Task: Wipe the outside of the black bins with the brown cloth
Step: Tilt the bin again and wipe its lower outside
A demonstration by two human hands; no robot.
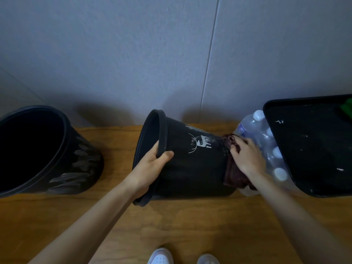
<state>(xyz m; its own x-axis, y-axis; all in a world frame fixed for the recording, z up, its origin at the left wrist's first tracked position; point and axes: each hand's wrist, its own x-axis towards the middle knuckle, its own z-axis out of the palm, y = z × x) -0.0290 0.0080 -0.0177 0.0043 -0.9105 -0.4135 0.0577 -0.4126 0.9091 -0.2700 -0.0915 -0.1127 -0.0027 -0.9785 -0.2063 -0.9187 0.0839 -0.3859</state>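
Firmly, the left hand (150,164) grips the rim of the tipped middle bin (190,164), thumb inside. The right hand (245,155) presses the cloth (233,172) flat against its base. Another bin (38,149) stands left on the wooden floor (190,225); bottles (266,145) lie right.

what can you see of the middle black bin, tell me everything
The middle black bin is round, tapered, and looks like matte plastic with a thick rolled rim. It is tipped on its side on the wooden floor, mouth facing left. A white deer-like logo and pale smears mark its wall. The left hand has a grip on the rim; the right hand presses the brown cloth against its base end, beside a pack of water bottles.
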